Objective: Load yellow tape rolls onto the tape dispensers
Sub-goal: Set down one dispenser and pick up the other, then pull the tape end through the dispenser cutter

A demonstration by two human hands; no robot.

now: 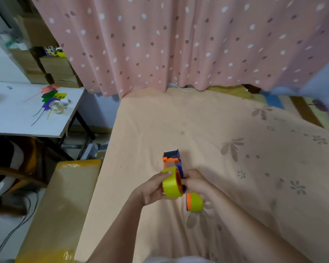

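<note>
Count, taken relative to the tape dispenser (172, 160) on the bed (226, 133).

Tape dispensers: one, orange and blue.

Yellow tape rolls: two. One roll (171, 184) at the dispenser's near end; a second roll (194, 202) just nearer and to the right of it.

Hands: two. Left hand (152, 187) on the first roll, right hand (197, 182) beside the dispenser.

Desks: one, white desk (13, 118) far left of the dispenser.

Curtains: one, pink dotted curtain (179, 44) beyond it.
</note>
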